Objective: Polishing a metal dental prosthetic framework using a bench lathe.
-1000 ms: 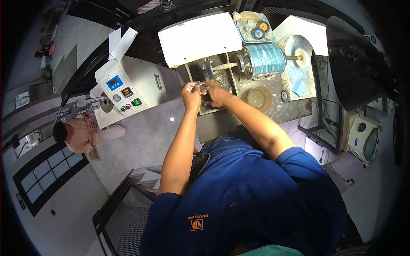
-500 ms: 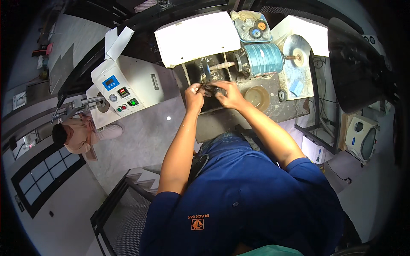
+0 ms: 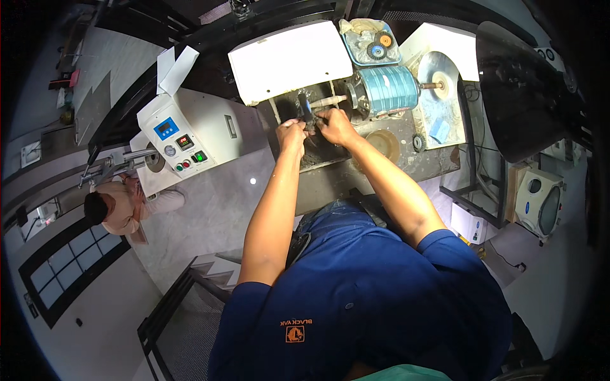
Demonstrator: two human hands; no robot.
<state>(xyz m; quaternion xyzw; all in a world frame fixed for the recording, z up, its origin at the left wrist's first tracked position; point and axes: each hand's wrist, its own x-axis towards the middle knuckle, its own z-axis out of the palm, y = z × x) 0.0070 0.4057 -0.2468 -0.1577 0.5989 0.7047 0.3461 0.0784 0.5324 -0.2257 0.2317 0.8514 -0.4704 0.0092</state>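
Both hands are over the dark tray on the left side of a bench polishing motor with a blue-green body. My left hand has its fingers closed around a small dark piece. From the other side my right hand pinches toward the same piece, its fingers bent. What the piece is cannot be made out. Just beyond the fingertips is a narrow blue-and-dark wheel on the tapered spindle. The piece is close to that wheel; whether they touch is hidden.
A white hood stands behind the wheel. Spare brush wheels lie in a blue tray. A round bowl sits right of my hands. At left is a white control cabinet, with another person seated beyond it.
My hands have drawn closer together, and my right fingers have curled in more tightly. The small dark piece stays between them near the wheel. The view has shifted slightly.
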